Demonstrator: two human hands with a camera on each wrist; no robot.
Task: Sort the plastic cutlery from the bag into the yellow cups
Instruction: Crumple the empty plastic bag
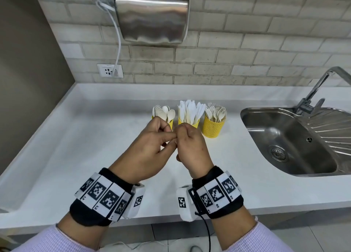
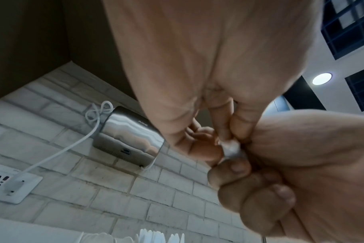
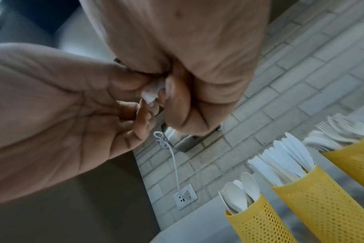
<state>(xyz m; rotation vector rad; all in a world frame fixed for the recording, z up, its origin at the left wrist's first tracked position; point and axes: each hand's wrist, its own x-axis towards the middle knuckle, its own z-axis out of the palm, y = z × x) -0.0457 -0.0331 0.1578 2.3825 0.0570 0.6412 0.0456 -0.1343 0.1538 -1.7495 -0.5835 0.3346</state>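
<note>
Three yellow mesh cups stand in a row at the back of the white counter. The left cup holds spoons, the middle cup knives, the right cup forks. The same cups appear in the right wrist view: spoons, knives, forks. Both hands meet in the air just in front of the cups. My left hand and right hand each pinch one small crumpled white piece between their fingertips. What it is I cannot tell. No bag is in view.
A steel sink with a faucet lies at the right. A steel hand dryer hangs on the brick wall, its white cable running down to a socket. A brown wall bounds the counter's left side.
</note>
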